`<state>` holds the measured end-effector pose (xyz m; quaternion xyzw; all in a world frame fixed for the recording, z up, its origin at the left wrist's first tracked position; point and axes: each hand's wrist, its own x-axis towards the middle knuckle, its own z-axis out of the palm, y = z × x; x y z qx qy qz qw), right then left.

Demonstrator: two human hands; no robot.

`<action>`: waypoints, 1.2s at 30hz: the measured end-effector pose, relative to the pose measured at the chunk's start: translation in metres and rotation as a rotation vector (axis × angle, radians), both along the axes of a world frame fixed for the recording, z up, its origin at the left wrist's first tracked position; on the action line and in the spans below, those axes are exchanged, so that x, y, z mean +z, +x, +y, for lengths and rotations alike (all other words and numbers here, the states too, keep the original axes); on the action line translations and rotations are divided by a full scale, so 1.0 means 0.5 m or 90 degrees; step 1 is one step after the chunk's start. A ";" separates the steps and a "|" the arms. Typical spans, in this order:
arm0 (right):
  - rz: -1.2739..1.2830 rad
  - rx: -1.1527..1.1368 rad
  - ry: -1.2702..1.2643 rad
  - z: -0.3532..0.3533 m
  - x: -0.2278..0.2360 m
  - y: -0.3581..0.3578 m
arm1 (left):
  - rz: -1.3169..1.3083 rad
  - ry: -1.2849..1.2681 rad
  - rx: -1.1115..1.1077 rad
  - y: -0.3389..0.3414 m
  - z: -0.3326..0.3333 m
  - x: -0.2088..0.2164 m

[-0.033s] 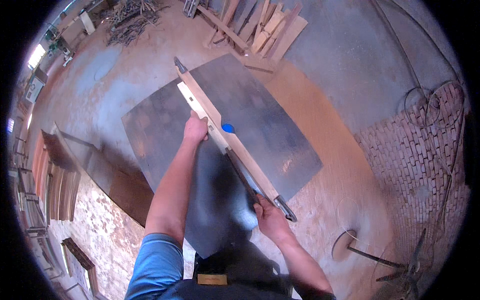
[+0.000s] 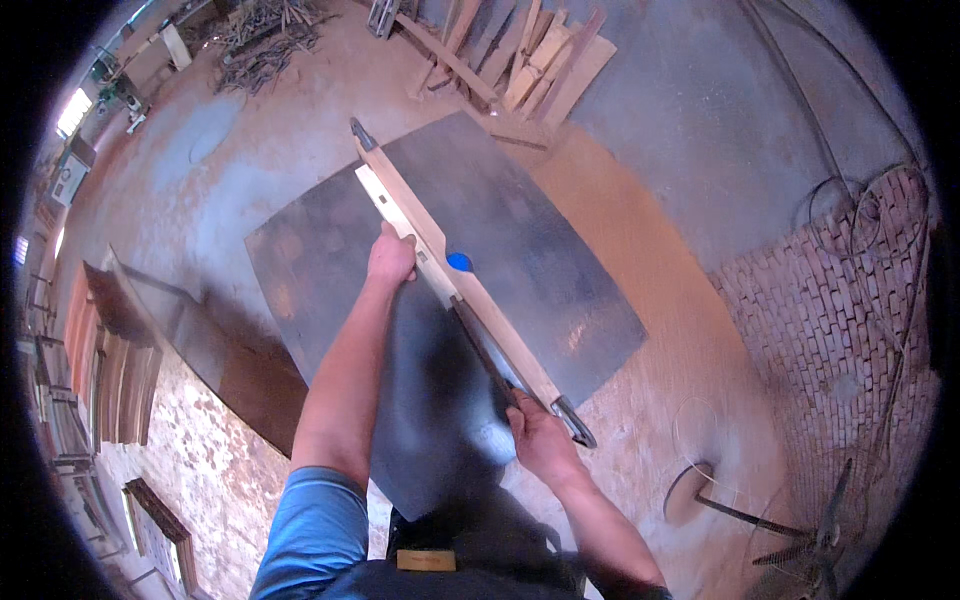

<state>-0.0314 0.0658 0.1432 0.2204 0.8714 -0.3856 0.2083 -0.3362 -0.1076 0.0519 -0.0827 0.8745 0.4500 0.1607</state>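
A long wooden bar (image 2: 510, 330) with dark ends runs diagonally over a dark, flat tabletop (image 2: 330, 240). In a notch at its middle shows a round blue spot (image 2: 459, 261). Along its near side lies a pale wooden strip (image 2: 389, 205) with small square holes. My left hand (image 2: 392, 254) is closed on that strip, near its middle. Lower right, my right hand (image 2: 543, 436) is closed round the near end of a thin dark strip (image 2: 480, 342), close to the bar's dark lower end. I cannot make out whether the dark strip joins the pale one.
Stacked boards (image 2: 545, 65) lie on the floor beyond the tabletop, with a heap of scrap wood (image 2: 265, 40) at far left. Wooden pieces (image 2: 125, 390) stand at left. A round disc on a rod (image 2: 690, 490) and a brick patch (image 2: 810, 290) are at right.
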 end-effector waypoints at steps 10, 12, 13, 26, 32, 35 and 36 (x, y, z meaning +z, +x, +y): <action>0.187 0.063 0.061 -0.079 -0.065 -0.179 | -0.003 -0.081 0.008 -0.161 -0.050 0.042; 0.158 0.084 0.071 -0.093 -0.040 -0.200 | -0.043 -0.131 -0.017 -0.194 -0.059 0.039; 0.142 0.102 0.070 -0.108 -0.025 -0.204 | -0.053 -0.148 -0.036 -0.218 -0.081 0.005; 0.050 0.079 0.060 -0.076 -0.088 0.227 | -0.133 0.799 0.145 0.306 -0.341 0.091; 0.099 0.092 0.028 -0.047 -0.141 0.242 | -0.053 0.668 0.281 0.596 -0.485 0.102; 0.044 0.077 0.003 -0.050 -0.110 0.242 | -0.025 0.600 0.353 0.721 -0.587 0.131; 0.025 0.061 -0.006 -0.046 -0.119 0.251 | -0.002 0.591 0.365 0.771 -0.633 0.130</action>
